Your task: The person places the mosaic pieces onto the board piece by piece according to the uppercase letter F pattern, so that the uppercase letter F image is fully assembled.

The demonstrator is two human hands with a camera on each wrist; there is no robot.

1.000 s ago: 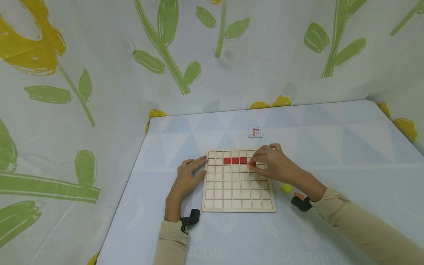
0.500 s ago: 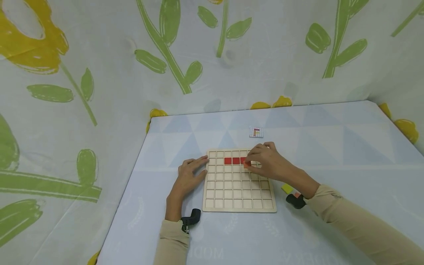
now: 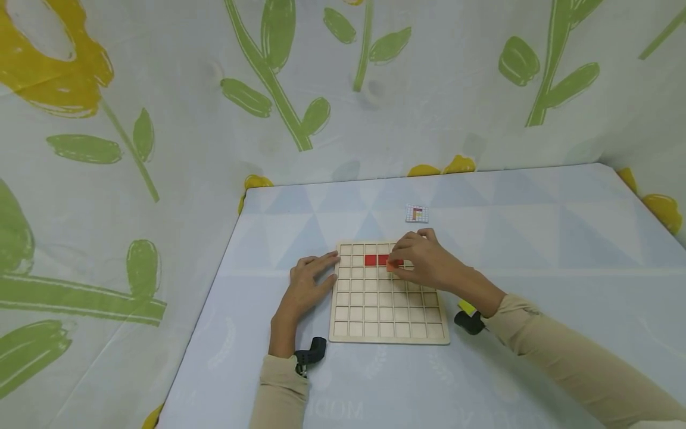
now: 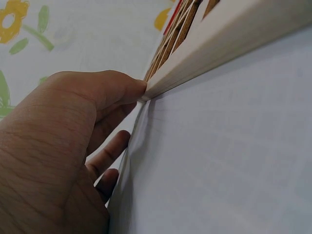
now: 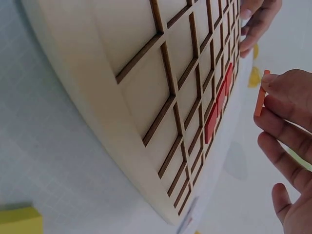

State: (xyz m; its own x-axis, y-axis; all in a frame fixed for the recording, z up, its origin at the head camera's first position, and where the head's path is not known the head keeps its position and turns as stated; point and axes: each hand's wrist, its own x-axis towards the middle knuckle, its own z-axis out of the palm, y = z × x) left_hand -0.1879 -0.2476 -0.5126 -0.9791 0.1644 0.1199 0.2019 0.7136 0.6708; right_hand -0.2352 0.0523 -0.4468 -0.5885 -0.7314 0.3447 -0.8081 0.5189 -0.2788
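A square wooden grid board point(image 3: 388, 344) lies on the table, with three red tiles point(image 5: 222, 97) side by side in one of its upper rows. My left hand point(image 3: 309, 286) rests at the board's left edge, thumb and fingertips touching the frame; the left wrist view shows the thumb point(image 4: 117, 87) against the corner. Between thumb and fingers, my right hand point(image 3: 423, 259) pinches a thin orange square tile point(image 5: 262, 93) above the board, close to the red row. In the head view the right hand partly covers the rightmost red tile.
A small card point(image 3: 417, 213) printed with a coloured grid pattern lies beyond the board. To the board's right, a yellow tile point(image 3: 467, 307) lies partly behind the right wrist. Flower-patterned cloth point(image 3: 187, 119) surrounds the pale blue table point(image 3: 257, 238).
My right hand has moved left over the board with the orange tile. The right forearm now hides an orange tile on the table. My left hand stays at the board's edge.
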